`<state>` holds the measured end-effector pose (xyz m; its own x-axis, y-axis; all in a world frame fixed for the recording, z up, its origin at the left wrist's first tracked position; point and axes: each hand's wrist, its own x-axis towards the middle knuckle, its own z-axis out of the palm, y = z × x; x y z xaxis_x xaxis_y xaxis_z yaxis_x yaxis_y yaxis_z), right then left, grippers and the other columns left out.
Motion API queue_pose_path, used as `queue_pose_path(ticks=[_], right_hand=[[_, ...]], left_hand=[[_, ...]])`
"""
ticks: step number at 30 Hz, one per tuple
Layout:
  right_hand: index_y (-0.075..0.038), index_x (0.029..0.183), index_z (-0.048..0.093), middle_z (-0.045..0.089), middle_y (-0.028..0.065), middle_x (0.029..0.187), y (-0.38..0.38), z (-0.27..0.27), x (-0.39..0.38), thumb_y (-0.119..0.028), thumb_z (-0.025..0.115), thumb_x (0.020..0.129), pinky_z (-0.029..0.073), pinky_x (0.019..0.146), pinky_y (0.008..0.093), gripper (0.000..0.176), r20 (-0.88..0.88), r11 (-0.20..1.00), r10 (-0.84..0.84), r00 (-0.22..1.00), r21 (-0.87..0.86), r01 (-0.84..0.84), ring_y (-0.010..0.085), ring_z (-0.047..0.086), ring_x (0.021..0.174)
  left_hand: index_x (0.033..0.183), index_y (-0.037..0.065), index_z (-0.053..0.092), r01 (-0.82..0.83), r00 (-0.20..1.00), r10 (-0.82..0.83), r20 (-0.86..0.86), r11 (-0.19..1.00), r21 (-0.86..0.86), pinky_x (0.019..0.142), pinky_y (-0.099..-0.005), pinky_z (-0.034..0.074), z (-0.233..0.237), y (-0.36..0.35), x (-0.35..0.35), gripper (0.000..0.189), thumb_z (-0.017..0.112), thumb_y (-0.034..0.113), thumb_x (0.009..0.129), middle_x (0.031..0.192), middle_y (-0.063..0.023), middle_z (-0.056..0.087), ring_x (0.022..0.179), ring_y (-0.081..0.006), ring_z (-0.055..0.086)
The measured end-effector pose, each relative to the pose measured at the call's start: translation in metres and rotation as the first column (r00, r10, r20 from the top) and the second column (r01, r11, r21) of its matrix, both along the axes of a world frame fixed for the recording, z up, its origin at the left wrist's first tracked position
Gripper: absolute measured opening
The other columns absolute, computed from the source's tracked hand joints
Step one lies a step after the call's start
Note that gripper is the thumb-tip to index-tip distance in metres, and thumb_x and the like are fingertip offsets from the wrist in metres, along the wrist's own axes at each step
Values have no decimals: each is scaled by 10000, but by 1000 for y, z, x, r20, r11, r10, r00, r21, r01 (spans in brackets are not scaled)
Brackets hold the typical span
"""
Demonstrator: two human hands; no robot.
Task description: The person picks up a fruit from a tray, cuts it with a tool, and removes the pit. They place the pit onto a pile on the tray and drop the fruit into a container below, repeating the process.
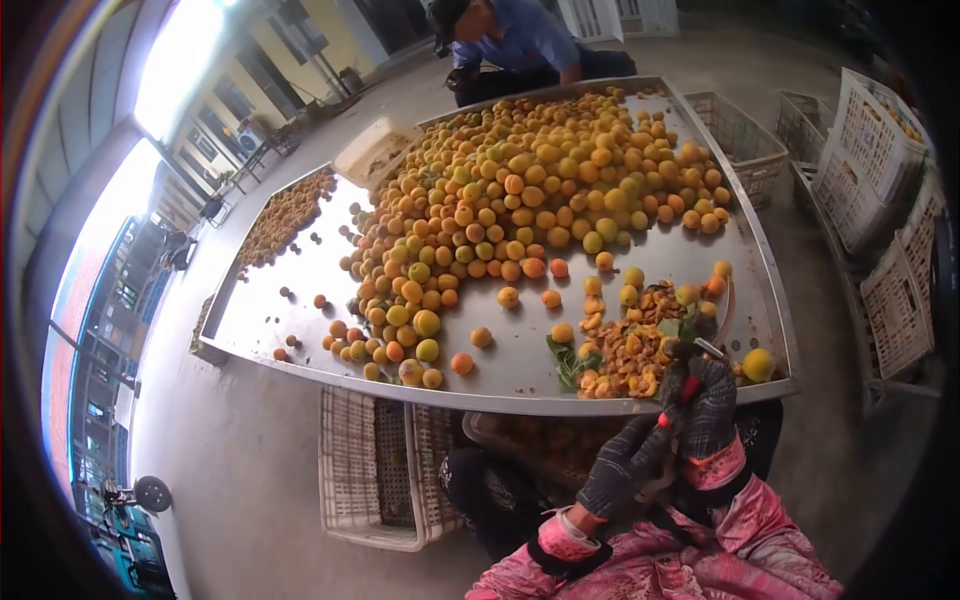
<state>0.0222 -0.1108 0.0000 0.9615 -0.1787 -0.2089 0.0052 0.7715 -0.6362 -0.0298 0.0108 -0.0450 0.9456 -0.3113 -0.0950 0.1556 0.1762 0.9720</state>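
Observation:
My right hand [708, 408], in a dark grey glove, is closed around a small tool with red parts [690, 388] and a bright metal end [709, 348]. Its exact kind is hidden by the fingers. Just left of it, my left hand [622, 468], gloved alike, has its fingers drawn together against the right; what they hold, if anything, I cannot make out. Beyond both hands lies a heap of split, brownish apricot pieces [640, 345] with green leaves [568, 362]. A yellow apricot [758, 365] sits right of my right hand.
A large pile of apricots [520, 180] covers much of the metal table [520, 385]. A white tub [375, 152] and small brown pits [285, 220] lie at left. Plastic crates [375, 470] stand below and at right [870, 160]. A person [520, 45] sits opposite.

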Motion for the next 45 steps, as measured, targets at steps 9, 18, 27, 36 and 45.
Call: queue_pose_path(ticks=[9, 18, 27, 36, 45], right_hand=[[-39, 1002, 562, 564, 40, 680, 5, -2, 1, -191, 524, 872, 479, 514, 267, 204, -85, 982, 108, 990, -145, -120, 154, 548, 548], [-72, 942, 532, 545, 28, 677, -27, 4, 11, -229, 534, 892, 421, 404, 248, 165, -192, 945, 123, 974, -277, -174, 116, 525, 503], [-59, 1011, 511, 579, 65, 694, -41, -41, 8, -174, 576, 873, 406, 403, 237, 191, -222, 913, 315, 923, -193, -358, 124, 510, 469], [-71, 1070, 527, 593, 86, 713, -38, -43, 3, -179, 580, 877, 419, 396, 244, 227, -221, 935, 328, 918, -66, -349, 136, 518, 467], [-49, 966, 560, 587, 57, 694, -40, -26, -7, -215, 518, 910, 432, 414, 246, 180, -186, 881, 402, 897, -187, -434, 123, 529, 504]], left_hand=[[1130, -8, 544, -68, 998, 70, -1, 982, 176, 736, -255, 460, 25, -4, 14, 277, 548, 136, 893, 943, -83, 623, 858, -119, 568], [1121, 22, 561, -392, 885, 137, 444, 733, 556, 679, -281, 485, 8, 65, 118, 341, 630, 181, 827, 859, -105, 619, 758, -179, 604], [1242, 162, 482, -484, 854, -62, 516, 269, 833, 860, -408, 444, -16, 110, 282, 460, 574, 292, 811, 1196, -162, 501, 1044, -356, 532], [1096, 167, 528, -282, 959, -11, 284, 95, 955, 792, -477, 461, -4, 92, 296, 350, 549, 292, 769, 1126, -177, 497, 957, -378, 565], [1036, 19, 552, -351, 895, 58, 443, 705, 617, 616, -259, 492, -29, 106, 276, 275, 574, 210, 839, 836, -69, 605, 726, -171, 624]])
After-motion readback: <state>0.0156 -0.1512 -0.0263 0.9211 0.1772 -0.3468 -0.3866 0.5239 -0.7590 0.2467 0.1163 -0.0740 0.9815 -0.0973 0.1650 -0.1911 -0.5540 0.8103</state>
